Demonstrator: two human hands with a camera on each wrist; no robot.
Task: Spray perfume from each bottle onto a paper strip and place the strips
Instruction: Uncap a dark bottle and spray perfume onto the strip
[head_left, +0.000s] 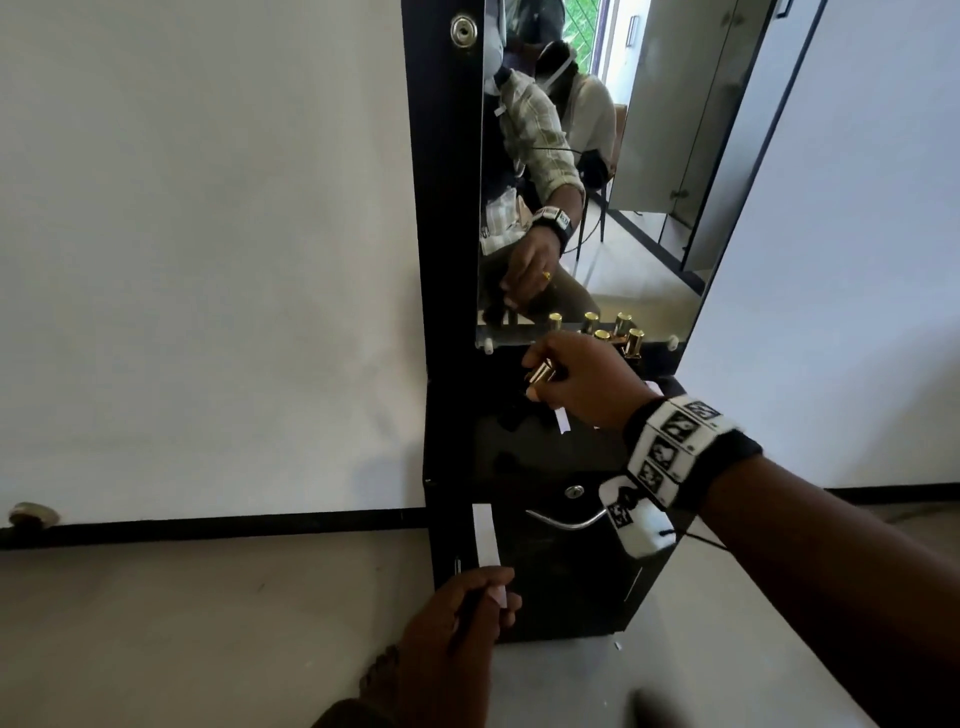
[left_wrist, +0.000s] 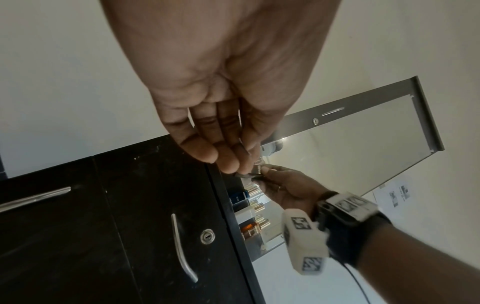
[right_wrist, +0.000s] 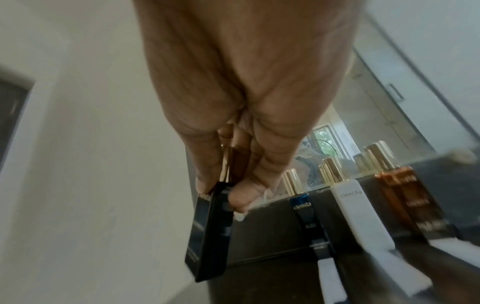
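My right hand (head_left: 545, 379) grips a black perfume bottle (right_wrist: 210, 232) by its gold cap (head_left: 540, 373), holding it tilted above the left part of the black cabinet top (head_left: 545, 447). Lower down, in front of the cabinet door, my left hand (head_left: 493, 592) pinches the bottom of a white paper strip (head_left: 484, 535) that stands upright. The left wrist view shows curled fingers (left_wrist: 207, 154), but the strip is not clear there. A blue bottle (right_wrist: 306, 214), a white bottle (right_wrist: 361, 214) and an amber bottle (right_wrist: 407, 199) stand in a row by the mirror.
White strips (right_wrist: 330, 277) lie on the cabinet top in front of the standing bottles. A mirror (head_left: 597, 182) rises behind the bottles. The cabinet door has a metal handle (head_left: 566, 521) and a lock (head_left: 574, 491). A white wall (head_left: 208, 260) is at left.
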